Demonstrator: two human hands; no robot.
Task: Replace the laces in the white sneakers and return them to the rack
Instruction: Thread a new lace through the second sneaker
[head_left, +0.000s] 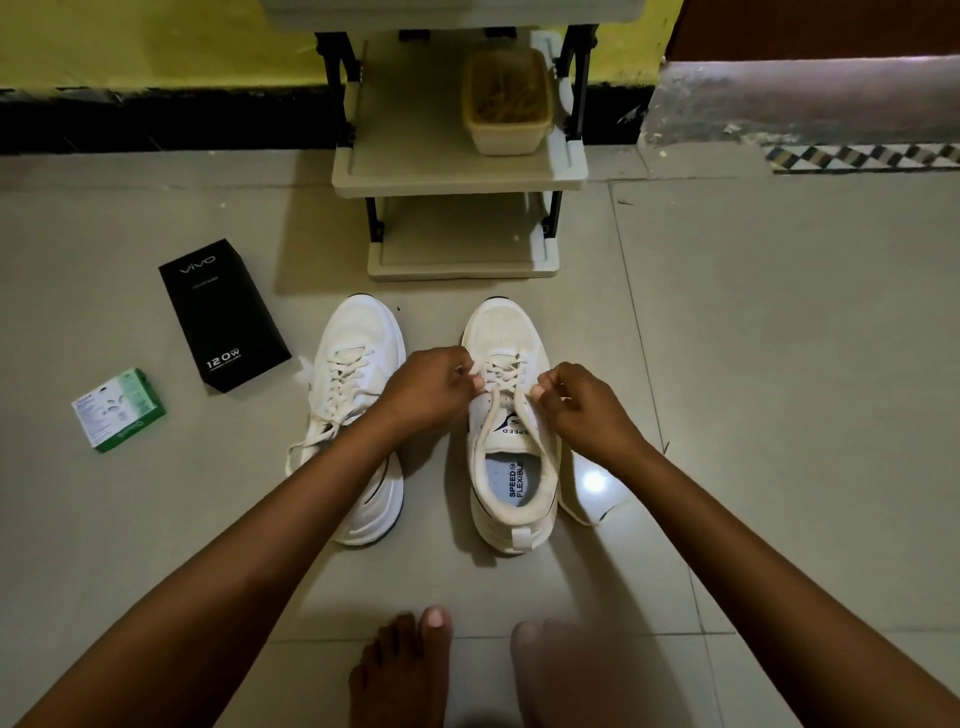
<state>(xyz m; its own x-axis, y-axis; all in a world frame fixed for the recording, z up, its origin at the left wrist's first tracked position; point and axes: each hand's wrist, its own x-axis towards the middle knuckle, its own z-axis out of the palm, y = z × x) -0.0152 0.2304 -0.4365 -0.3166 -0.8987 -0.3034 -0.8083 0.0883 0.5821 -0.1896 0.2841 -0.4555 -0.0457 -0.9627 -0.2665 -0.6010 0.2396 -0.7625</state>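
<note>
Mid-lacing on the right sneaker before the rack, left hand and right hand each pinching lace at the eyelets — next, probably drawing both ends snug.

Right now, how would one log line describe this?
step: lacing | left hand: pinches lace | right hand: pinches lace | right sneaker: on floor | left sneaker: laced, untied | rack: no sneakers
</note>
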